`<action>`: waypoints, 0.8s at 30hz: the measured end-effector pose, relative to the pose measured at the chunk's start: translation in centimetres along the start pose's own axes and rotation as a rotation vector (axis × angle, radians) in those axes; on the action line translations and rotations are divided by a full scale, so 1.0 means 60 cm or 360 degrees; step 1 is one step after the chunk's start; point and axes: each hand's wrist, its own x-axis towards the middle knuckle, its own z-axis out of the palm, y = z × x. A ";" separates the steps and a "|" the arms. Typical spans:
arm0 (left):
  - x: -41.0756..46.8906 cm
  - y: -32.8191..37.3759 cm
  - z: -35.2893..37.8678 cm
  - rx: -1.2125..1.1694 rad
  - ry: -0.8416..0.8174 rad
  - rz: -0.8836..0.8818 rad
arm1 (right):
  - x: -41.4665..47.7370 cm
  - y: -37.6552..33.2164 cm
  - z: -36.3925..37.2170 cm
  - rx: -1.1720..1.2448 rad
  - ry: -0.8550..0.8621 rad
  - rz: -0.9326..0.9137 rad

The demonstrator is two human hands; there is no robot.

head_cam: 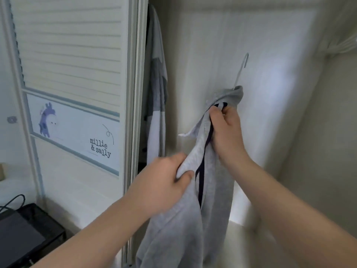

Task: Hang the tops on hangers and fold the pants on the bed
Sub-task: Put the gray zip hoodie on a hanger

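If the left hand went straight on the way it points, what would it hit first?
The grey top it pinches; beyond the fabric, the left hand would probably meet the wrist of the right hand, though depth is unclear.

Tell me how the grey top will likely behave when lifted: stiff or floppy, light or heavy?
Probably floppy: the grey top hangs in loose folds and bunches where the left hand grips it. Likely light: the right hand holds its collar up together with the thin hanger. It may slip off, as it is bunched near the hook.
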 end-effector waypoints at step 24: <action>0.578 0.076 -0.176 0.1049 0.0498 0.0283 | 0.650 -0.114 -0.003 -0.0339 0.0100 -0.0653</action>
